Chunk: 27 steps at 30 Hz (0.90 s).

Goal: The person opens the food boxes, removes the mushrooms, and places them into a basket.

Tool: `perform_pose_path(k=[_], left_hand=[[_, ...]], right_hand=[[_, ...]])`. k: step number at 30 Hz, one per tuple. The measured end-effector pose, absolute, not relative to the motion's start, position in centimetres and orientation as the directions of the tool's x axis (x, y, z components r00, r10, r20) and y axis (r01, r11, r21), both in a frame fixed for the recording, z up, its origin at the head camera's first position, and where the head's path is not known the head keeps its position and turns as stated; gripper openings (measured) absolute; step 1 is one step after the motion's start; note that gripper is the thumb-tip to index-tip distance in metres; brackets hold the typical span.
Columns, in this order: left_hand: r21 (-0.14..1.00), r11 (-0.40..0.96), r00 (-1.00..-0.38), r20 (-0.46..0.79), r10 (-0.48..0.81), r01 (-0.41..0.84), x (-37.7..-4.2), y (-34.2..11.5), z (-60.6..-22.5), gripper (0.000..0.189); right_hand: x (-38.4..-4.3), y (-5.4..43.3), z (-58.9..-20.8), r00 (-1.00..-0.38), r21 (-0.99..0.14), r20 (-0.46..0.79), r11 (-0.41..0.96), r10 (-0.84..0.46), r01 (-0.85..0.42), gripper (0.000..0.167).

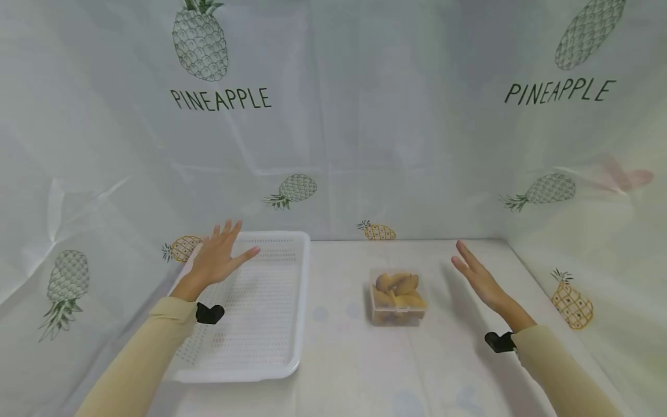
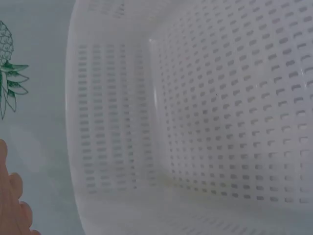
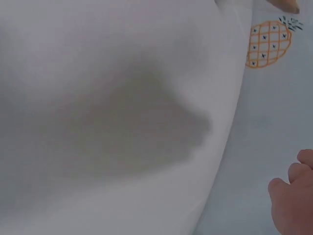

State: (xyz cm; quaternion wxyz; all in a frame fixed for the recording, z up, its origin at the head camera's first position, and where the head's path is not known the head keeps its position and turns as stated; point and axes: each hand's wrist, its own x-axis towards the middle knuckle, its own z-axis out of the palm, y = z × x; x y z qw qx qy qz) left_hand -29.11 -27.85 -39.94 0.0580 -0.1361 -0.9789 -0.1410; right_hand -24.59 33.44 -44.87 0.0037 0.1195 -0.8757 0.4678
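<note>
My left hand (image 1: pixel 215 259) is held above the white perforated plastic basket (image 1: pixel 304 301), its fingers straight and the thumb spread. In the left wrist view, fingers (image 2: pixel 14 205) show at the lower left, beside the basket's slotted end wall (image 2: pixel 110 117). To the right of the basket stands a small clear plastic box (image 1: pixel 398 317). Rounded yellow-brown pieces (image 1: pixel 398 289) fill it; their exact kind is unclear. My right hand (image 1: pixel 482 281) hovers to the right of the box, apart from it, with fingers extended and nothing held. Part of that hand (image 3: pixel 293 203) appears in the right wrist view.
A white-covered table (image 1: pixel 344 359) bears the basket and box. Pale sheeting (image 1: pixel 391 145) printed with pineapples rises behind and at both sides. Each wrist wears a black strap or mount, such as the left one (image 1: pixel 210 314). The right hand's shadow (image 3: pixel 146 127) falls on the tabletop.
</note>
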Motion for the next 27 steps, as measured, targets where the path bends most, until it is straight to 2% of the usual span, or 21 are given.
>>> perform_pose_path(k=[5, 18, 22, 27], left_hand=[[0.300, 0.902, -0.950, 0.144, 0.278, 0.310, -29.7, -26.2, -39.7, 0.095], [0.294, 0.848, -0.897, 0.139, 0.420, 0.442, -30.5, -20.2, -38.3, 0.095], [0.316, 0.810, -0.869, 0.140, 0.474, 0.493, -30.5, -18.1, -37.9, 0.094], [0.392, 0.750, -0.837, 0.110, 0.536, 0.532, -30.4, -15.2, -37.8, 0.093]], right_hand=[[-23.3, 32.5, -45.6, -0.964, -0.873, 0.154, 0.427, -0.217, -0.235, 0.064], [-20.6, 29.8, -48.9, -0.958, -0.940, 0.158, 0.260, -0.241, -0.220, 0.060], [-20.2, 29.1, -49.9, -0.952, -0.959, 0.151, 0.194, -0.266, -0.206, 0.066], [-19.8, 28.2, -50.8, -0.944, -0.967, 0.178, 0.130, -0.279, -0.220, 0.088]])
